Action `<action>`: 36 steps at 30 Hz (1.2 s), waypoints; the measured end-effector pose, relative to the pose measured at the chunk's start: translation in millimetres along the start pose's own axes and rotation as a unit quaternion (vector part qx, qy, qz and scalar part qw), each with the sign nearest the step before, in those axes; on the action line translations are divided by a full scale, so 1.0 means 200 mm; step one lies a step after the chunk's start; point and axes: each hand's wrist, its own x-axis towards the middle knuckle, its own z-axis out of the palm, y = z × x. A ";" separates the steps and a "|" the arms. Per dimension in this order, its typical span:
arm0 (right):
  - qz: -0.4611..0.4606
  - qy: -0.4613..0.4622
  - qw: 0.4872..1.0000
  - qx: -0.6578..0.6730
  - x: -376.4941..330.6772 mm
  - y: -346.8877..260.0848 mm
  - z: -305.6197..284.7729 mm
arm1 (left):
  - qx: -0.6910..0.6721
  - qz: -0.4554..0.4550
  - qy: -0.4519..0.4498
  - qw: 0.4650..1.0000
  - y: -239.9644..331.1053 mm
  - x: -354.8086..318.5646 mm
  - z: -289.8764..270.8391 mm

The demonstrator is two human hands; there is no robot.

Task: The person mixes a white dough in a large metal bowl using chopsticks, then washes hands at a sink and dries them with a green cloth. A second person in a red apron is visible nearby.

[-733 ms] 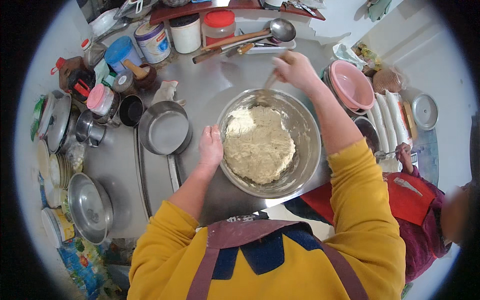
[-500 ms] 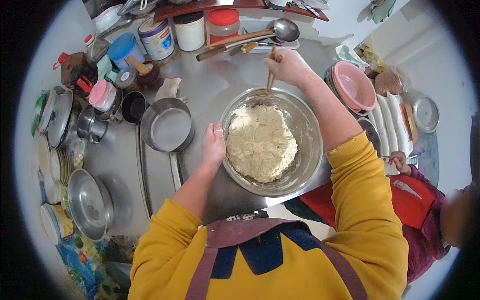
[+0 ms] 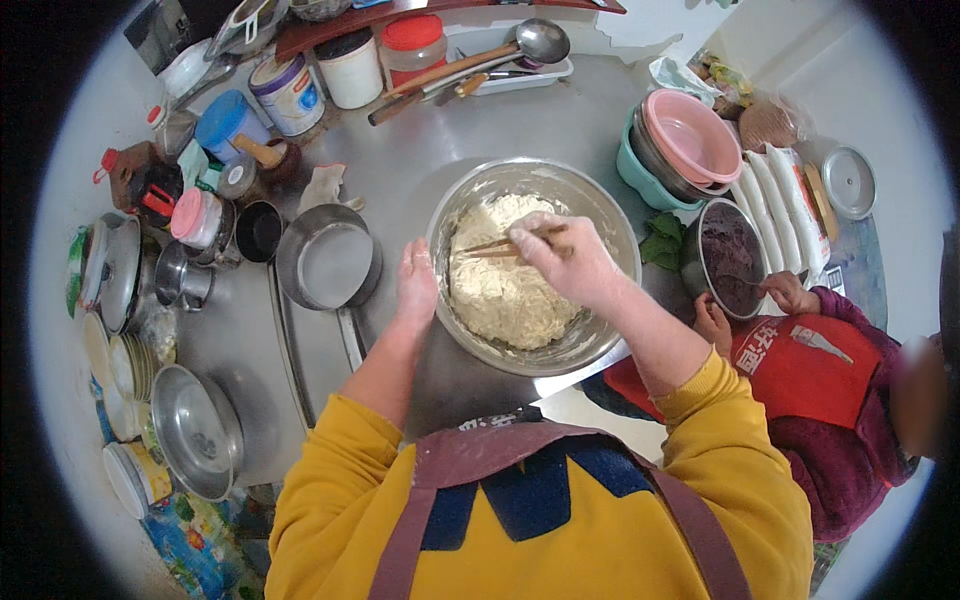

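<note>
A wide steel bowl (image 3: 610, 330) in front of me holds pale, sticky dough (image 3: 515, 295) with a rough surface. My right hand (image 3: 572, 262) is over the dough, its fingers closed around wooden chopsticks (image 3: 488, 247). Their tips point left and touch the dough near its upper left part. Flour or dough whitens the fingers of this hand. My left hand (image 3: 417, 283) rests upright against the outside of the bowl's left rim, fingers stretched out and together, with nothing in it.
A steel pan (image 3: 330, 255) lies left of the bowl, beside jars and pots. Ladles (image 3: 543, 41) lie at the back. Pink basins (image 3: 695, 140) are stacked to the right. A co-worker in a red apron (image 3: 800, 370) holds a pot (image 3: 735, 260) of dark purple mash.
My right hand has moved from above the bowl's far rim down over the dough, swinging the chopsticks from upright to nearly level. The co-worker's pot has come into clear view.
</note>
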 end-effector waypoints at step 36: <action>0.072 0.242 0.959 0.128 0.08 0.31 0.16 | 0.119 0.074 -0.029 0.990 0.11 -0.04 -0.06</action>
